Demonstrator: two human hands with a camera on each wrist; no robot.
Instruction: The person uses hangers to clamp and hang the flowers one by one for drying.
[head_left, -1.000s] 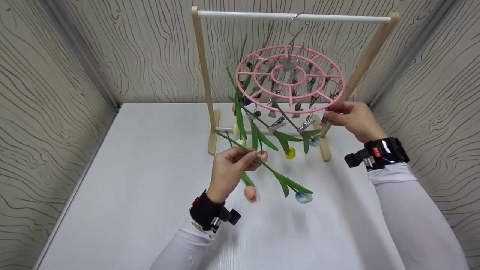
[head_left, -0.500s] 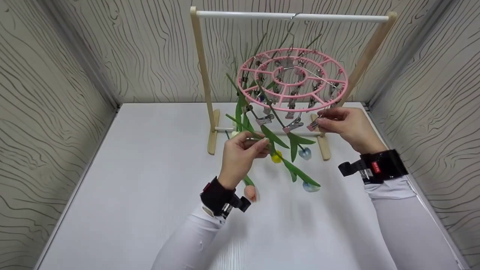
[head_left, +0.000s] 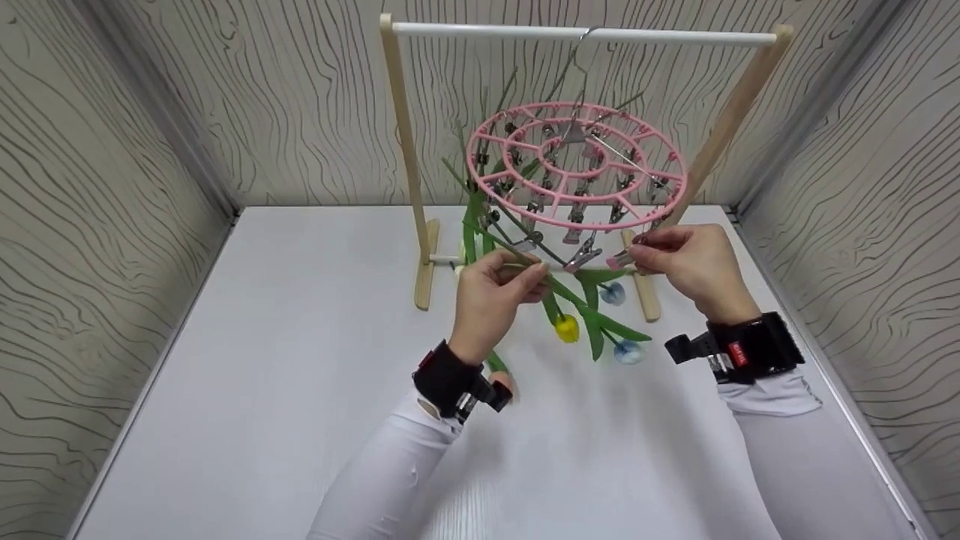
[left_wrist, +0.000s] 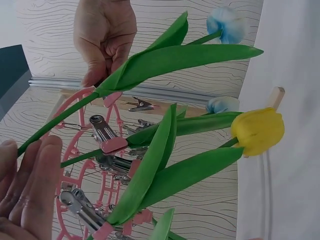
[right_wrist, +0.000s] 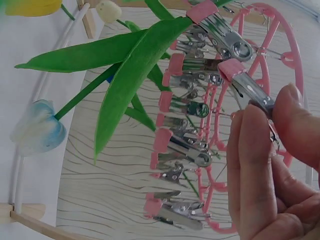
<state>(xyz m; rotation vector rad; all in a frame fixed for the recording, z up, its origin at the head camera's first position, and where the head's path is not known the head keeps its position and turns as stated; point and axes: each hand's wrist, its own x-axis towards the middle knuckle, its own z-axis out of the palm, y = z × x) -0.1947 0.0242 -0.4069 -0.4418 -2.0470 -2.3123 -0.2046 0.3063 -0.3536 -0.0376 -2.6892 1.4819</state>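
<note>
My left hand (head_left: pixel 491 300) pinches the stem of an artificial tulip (left_wrist: pixel 227 25) with a blue-white bloom and green leaves. Its stem slants up leftward past my fingers in the head view. My right hand (head_left: pixel 694 262) pinches the handles of a metal clip (right_wrist: pixel 245 85) with pink tips, at the right front of a round pink clip hanger (head_left: pixel 559 223). The held stem is apart from this clip. Left of it, another clip (head_left: pixel 583 259) holds a second blue-white tulip (head_left: pixel 613 292). A yellow tulip (left_wrist: pixel 259 131) hangs head down nearby.
The hanger hooks over a white bar (head_left: pixel 487 30) on a wooden stand (head_left: pixel 409 135) standing on a white table (head_left: pixel 315 337). More tulips hang at the hanger's left side. A peach tulip (head_left: pixel 501 379) is partly behind the left wrist camera. Wood-patterned walls surround the table.
My left hand has brought the held tulip up and right, closer to the right hand's clip. My right hand has shifted slightly down and left, still gripping the clip. The hanger has turned and swayed.
</note>
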